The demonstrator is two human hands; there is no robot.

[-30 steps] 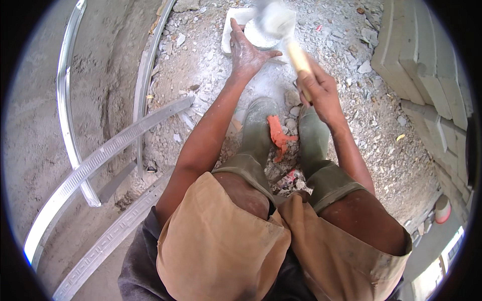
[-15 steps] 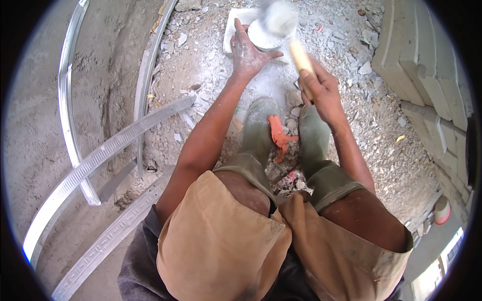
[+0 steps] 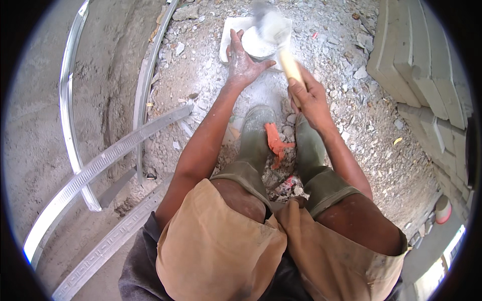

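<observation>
My right hand (image 3: 311,98) grips the pale handle of a hammer (image 3: 289,67). Its whitish and dark head is smeared by motion and hangs over a round white piece (image 3: 257,45), hiding part of it. That piece rests on a square white slab (image 3: 226,30) dusted with powder on the ground. Beside the round piece, my left hand (image 3: 244,66) lies with thumb and fingers spread, the thumb along its near edge. White dust coats the back of this hand. Whether its fingertips press on the round piece or on the slab, I cannot tell.
Rubble and white chips cover the ground around my green boots (image 3: 255,138). A torn orange scrap (image 3: 274,140) lies between them. Long metal channels (image 3: 108,153) lean and cross at the left. Grey blocks (image 3: 416,60) are stacked along the right.
The view has shifted slightly, so the slab and boots sit lower. My right hand with the hammer has come a little to the left. My left hand keeps its place by the round piece.
</observation>
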